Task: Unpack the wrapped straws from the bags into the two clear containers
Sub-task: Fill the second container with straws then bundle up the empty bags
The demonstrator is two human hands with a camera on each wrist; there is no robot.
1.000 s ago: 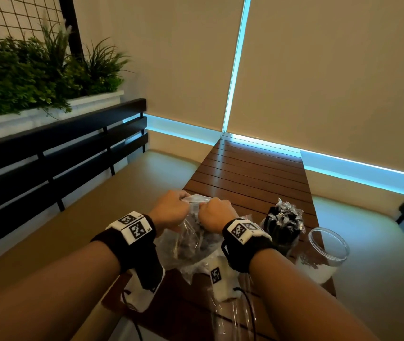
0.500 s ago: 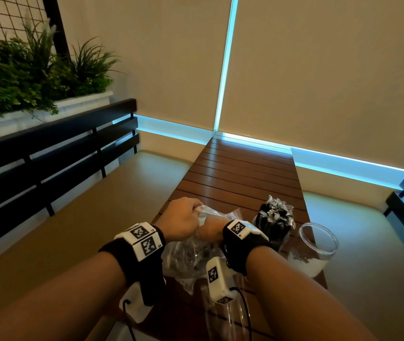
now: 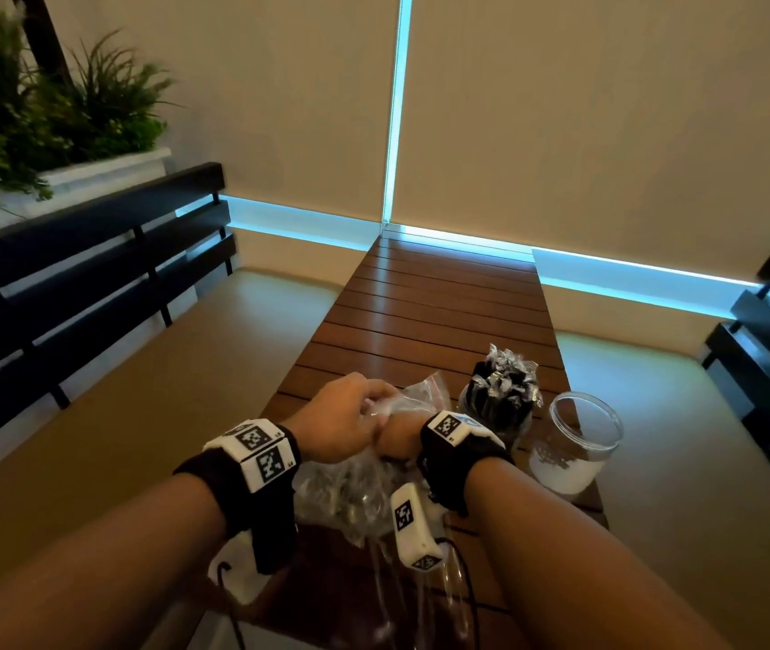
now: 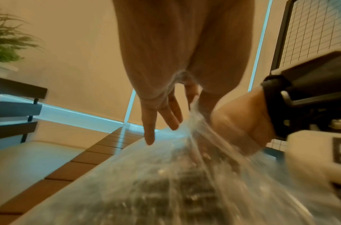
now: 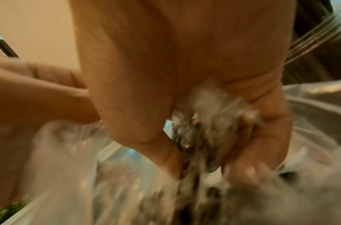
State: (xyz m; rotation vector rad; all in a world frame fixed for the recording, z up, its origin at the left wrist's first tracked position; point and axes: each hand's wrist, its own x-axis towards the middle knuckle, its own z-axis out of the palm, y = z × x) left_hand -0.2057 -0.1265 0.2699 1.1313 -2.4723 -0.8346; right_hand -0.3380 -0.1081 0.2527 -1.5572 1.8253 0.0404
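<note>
Straws [image 5: 192,137] wrapped in foil, bunched inside a clear bag [image 3: 354,490] at the near end of the worktop [image 3: 420,321]. Left hand [image 3: 340,422] pinching the bag's mouth, other fingers loose; right hand [image 3: 399,441] reaching inside, closed round a clump of straws. 2 containers just right of the bag: a full jar [image 3: 500,405] and a near-empty jar [image 3: 577,443]. Risks, as a guess: film tearing under opposed pulls, straws snagging and spilling across the slats, an elbow knocking the light jar over.
</note>
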